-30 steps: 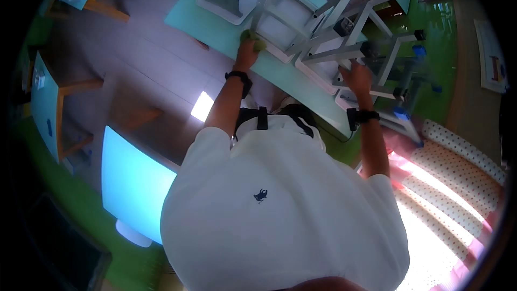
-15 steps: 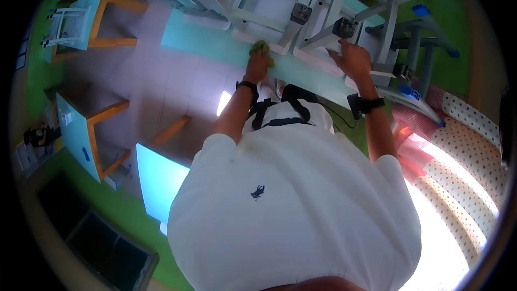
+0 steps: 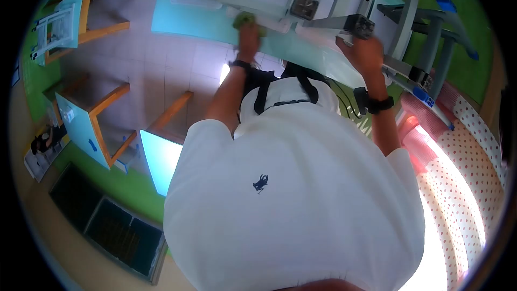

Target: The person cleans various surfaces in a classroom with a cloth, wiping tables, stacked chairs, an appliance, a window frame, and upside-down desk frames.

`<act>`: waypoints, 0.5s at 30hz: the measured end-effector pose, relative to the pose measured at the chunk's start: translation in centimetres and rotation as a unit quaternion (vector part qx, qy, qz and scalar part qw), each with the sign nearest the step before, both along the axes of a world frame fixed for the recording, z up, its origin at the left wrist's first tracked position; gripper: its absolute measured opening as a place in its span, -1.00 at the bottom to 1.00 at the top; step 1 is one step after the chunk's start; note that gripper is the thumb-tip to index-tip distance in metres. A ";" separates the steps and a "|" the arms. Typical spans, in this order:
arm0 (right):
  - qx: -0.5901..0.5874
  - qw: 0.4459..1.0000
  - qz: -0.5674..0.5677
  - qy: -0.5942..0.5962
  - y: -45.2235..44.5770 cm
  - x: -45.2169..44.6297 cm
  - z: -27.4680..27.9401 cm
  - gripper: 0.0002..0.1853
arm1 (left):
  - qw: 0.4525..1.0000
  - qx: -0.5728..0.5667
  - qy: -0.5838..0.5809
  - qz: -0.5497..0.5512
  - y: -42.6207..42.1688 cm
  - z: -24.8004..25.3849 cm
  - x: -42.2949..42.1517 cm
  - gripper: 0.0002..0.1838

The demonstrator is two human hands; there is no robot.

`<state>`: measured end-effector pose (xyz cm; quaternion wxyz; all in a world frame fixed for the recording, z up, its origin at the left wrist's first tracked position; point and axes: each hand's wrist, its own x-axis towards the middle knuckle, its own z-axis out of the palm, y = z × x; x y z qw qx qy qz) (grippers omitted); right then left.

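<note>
A green cloth (image 3: 245, 20) is bunched under my left hand (image 3: 249, 42), which presses it on the edge of a pale blue-green tabletop (image 3: 186, 19). Upside-down stools with grey metal legs rest seat-down on this table. My right hand (image 3: 369, 55) is at the near stool's leg (image 3: 331, 23), just below its dark foot cap (image 3: 359, 26). Its fingers look curled round the leg, though the cap partly hides them. Motion blurs both hands slightly.
To the left stand blue-topped tables (image 3: 83, 129) with orange wooden legs. Another upturned stool (image 3: 56, 31) lies on a far-left table. Dotted curtains (image 3: 463, 167) hang at the right. A blackboard (image 3: 118, 237) is on the lower-left wall. Cables (image 3: 344, 102) run near my legs.
My left hand and the cloth have moved up and slightly left in the view. My right hand stays by the same stool leg. The whole view has shifted, with the table now higher.
</note>
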<state>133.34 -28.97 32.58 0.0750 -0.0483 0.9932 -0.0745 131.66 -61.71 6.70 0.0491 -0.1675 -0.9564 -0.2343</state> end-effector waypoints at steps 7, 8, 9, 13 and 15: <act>-0.138 0.968 -0.032 0.206 -0.3 2.4 1.1 -0.59 | 0.986 0.018 -0.133 -0.100 3.1 3.2 1.4 -0.69; -0.114 0.965 0.017 0.235 0.0 3.2 1.1 -0.68 | 0.979 0.017 -0.166 -0.116 2.0 3.3 1.3 -0.67; -0.110 0.966 0.020 0.235 -0.9 4.1 1.2 -0.68 | 0.979 0.022 -0.166 -0.114 0.7 3.2 1.2 -0.67; -0.191 0.943 0.215 0.168 -7.6 5.9 2.7 -0.81 | 0.987 0.069 -0.096 -0.113 -3.7 3.2 -0.7 -0.62; -0.204 0.938 0.236 0.154 -12.9 3.8 4.5 -0.82 | 0.984 0.030 -0.125 -0.124 -5.3 3.8 -1.9 -0.62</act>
